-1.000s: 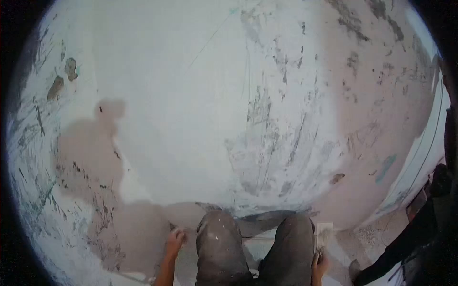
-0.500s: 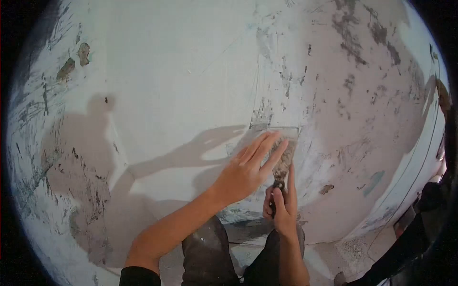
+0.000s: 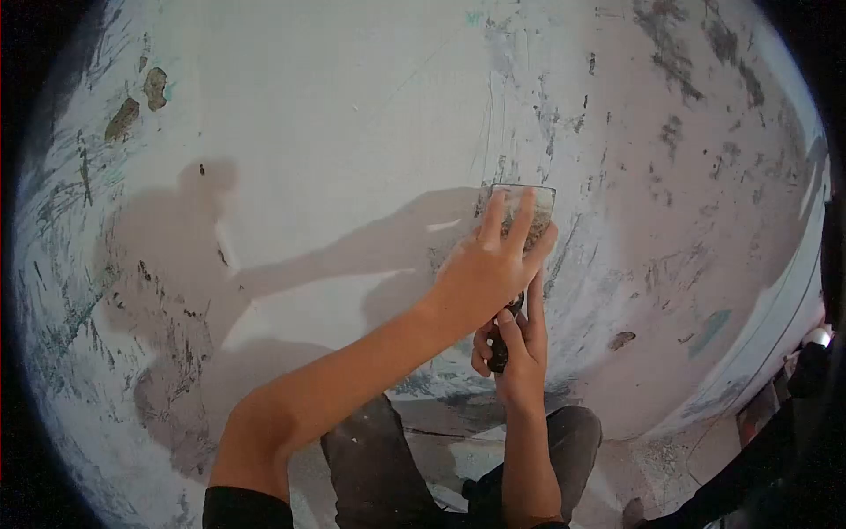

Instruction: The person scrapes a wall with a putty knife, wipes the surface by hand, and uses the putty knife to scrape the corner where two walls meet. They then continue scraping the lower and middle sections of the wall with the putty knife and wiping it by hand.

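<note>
The wall is filling nearly everything in front of me, white and patchy, with grey scrape marks spreading above and to the right of my grip and two chipped brown spots sitting far off to its upper left. My arms are throwing a shadow on the plaster just left of my grip. My dusty grey trousers are showing below my hands. My left hand is lying flat with its fingers stretched out, pressing on the blade of the scraper, which is resting against the wall. My right hand, directly beneath the left, is wrapping tightly round the scraper's dark handle.
</note>
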A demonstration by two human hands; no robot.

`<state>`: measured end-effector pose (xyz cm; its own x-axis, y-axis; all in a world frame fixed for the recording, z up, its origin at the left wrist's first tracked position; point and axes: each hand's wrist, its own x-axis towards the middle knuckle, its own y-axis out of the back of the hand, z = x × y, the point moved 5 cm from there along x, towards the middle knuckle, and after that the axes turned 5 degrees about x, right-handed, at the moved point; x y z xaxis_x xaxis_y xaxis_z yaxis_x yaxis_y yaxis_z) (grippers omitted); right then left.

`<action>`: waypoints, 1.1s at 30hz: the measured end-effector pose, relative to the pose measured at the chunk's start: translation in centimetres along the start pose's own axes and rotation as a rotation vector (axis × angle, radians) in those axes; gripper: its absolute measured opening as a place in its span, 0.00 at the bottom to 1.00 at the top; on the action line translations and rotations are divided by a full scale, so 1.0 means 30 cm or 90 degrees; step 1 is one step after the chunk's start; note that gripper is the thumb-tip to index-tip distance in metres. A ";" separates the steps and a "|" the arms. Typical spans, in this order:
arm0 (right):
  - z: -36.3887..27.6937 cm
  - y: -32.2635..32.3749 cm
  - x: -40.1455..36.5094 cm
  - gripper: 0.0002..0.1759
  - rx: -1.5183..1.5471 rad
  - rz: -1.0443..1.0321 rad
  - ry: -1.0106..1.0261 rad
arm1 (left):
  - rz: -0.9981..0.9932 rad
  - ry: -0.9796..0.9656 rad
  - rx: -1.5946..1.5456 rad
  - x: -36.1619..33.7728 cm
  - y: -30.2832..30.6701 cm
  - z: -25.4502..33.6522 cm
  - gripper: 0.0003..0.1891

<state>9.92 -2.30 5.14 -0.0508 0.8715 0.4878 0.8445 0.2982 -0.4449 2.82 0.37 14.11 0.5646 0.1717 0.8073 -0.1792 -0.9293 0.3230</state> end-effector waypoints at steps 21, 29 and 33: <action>0.044 -0.030 -0.034 0.35 0.020 0.043 0.025 | 0.007 0.003 0.007 -0.015 0.013 -0.002 0.32; 0.074 -0.040 -0.001 0.36 0.031 0.005 0.085 | 0.009 -0.013 0.028 -0.011 0.009 -0.014 0.33; 0.082 -0.031 0.006 0.37 0.041 0.029 0.047 | 0.006 0.000 0.027 -0.004 0.003 -0.022 0.34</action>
<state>7.81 -1.48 3.80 0.0292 0.8542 0.5191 0.8088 0.2850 -0.5144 2.21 0.50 14.37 0.5628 0.1624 0.8105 -0.1511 -0.9438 0.2939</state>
